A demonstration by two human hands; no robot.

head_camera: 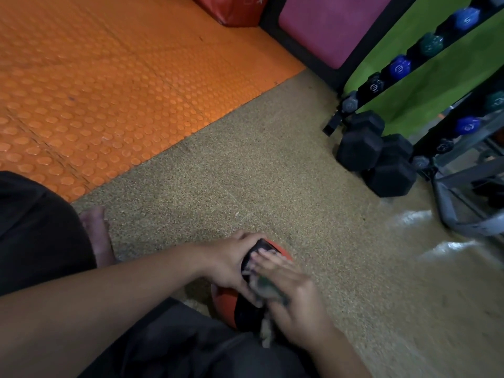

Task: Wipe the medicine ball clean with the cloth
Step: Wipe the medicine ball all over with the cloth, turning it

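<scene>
On speckled tan gym flooring (pixel 272 170), my left hand (pixel 231 261) grips the round orange-and-black medicine ball (pixel 226 301) while my right hand (pixel 294 298), fingers flat, presses the crumpled greyish cloth (pixel 268 291) against it.

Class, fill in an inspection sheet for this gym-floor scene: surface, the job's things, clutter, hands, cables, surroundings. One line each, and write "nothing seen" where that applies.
Surface: speckled tan floor, with shiny patches at the right; orange studded mat adjoins it.
Job's things: red and black medicine ball on the floor at the person's legs; cloth blurred, against the ball's top.
Clutter: black hex dumbbells on the floor by the rack.
Hands: left hand holds the ball's top; right hand presses the cloth onto the ball, fingers fairly straight.
Cables: nothing seen.
Surroundings: dumbbell rack with blue and green weights, pink pad, green wall.
</scene>
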